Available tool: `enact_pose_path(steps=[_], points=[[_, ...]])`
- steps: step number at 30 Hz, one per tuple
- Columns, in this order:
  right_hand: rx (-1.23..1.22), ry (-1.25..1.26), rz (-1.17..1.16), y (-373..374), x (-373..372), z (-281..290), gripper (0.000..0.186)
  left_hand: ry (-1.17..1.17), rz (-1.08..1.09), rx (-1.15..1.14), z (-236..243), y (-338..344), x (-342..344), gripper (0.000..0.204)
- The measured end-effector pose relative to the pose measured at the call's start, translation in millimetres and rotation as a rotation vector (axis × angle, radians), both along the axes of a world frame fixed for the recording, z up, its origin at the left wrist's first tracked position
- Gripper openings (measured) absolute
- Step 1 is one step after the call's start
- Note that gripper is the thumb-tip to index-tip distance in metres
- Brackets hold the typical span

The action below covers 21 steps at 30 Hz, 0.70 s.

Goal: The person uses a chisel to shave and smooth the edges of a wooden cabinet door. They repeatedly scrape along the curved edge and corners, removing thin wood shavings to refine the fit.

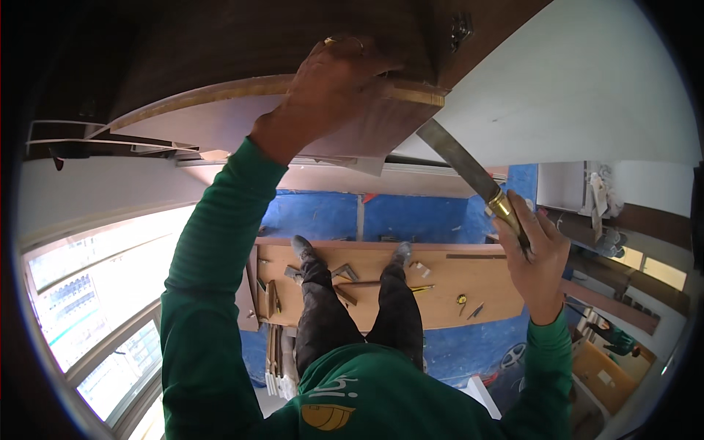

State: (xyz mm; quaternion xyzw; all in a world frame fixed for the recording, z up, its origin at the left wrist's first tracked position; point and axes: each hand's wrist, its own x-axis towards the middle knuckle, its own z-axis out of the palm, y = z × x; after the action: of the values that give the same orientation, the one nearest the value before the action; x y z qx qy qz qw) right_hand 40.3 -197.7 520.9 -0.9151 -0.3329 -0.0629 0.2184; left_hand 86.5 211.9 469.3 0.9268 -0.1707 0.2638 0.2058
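Note:
My left hand (pixel 330 88) reaches up and grips the top edge of a pale-faced board (pixel 359 136) with a raw wood edge; its fingertips are partly hidden in shadow. A dark brown cabinet panel (pixel 242 44) lies just beyond that board. On the right, my right hand (pixel 539 257) is wrapped round the handle of a flat metal file (pixel 462 161) with a brass collar. The file slants up and left, and its far end meets or passes behind the board's right corner; I cannot tell whether they touch.
I stand on a wooden platform (pixel 469 275) holding a tape measure (pixel 461 299), pliers (pixel 476 311) and other tools. Blue sheeting (pixel 418 216) covers the floor below. Windows (pixel 95 293) are at the left, a white wall (pixel 587 88) at the upper right. Another person (pixel 620 339) is at the far right.

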Motion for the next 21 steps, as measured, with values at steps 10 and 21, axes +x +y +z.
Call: enact_pose_path(steps=[10,21], points=[[-0.157,-0.132,0.079,16,46,30,0.051,-0.123,0.117,-0.266,-23,-6,-6,0.017],[-0.199,-0.172,0.162,32,87,30,0.051,0.584,0.156,-1.758,-26,-145,-48,0.031]])
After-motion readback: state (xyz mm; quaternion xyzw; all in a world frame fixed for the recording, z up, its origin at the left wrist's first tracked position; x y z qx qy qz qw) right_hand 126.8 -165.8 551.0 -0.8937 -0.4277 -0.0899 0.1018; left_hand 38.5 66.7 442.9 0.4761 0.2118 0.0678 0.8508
